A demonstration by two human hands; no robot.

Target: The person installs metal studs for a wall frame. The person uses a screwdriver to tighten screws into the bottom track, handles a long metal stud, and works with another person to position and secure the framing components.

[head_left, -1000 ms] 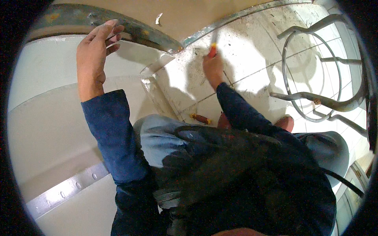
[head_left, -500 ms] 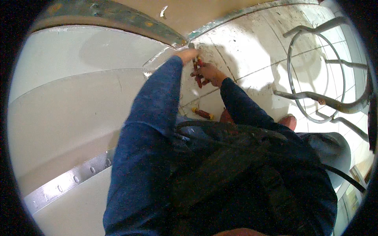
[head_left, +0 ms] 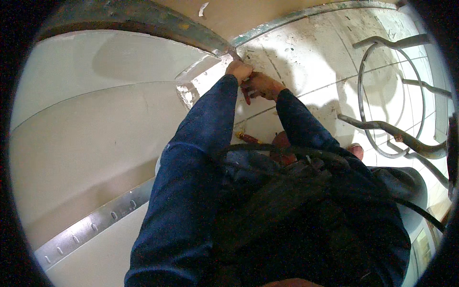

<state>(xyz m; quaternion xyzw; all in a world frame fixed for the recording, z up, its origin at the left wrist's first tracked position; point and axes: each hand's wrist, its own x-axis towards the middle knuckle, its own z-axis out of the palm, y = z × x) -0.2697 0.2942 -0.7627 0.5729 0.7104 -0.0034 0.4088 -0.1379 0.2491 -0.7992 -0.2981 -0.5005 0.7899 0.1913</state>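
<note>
My left hand (head_left: 239,70) is curled down at the inside corner where the green metal channel (head_left: 129,19) meets the tiled floor; what its fingers hold is hidden. My right hand (head_left: 263,87) is beside and partly under it, closed on a red-handled tool (head_left: 246,98) whose upper end is hidden by my hands. A red and yellow handled tool (head_left: 248,138) lies on the tiles below my hands, near my shoe (head_left: 281,139). To the left, a pale panel (head_left: 95,115) with a chipped white edge (head_left: 188,95) reaches up to the channel.
A grey metal stool frame with a ring (head_left: 397,136) stands at the right on the tiled floor (head_left: 315,57). A slotted metal strip (head_left: 86,232) runs along the panel at lower left. A tan board (head_left: 258,14) borders the top, with a small white scrap (head_left: 203,9).
My left hand has come down from the upper-left channel to the corner, meeting my right hand. My right hand and its red-handled tool have shifted slightly lower than a second ago.
</note>
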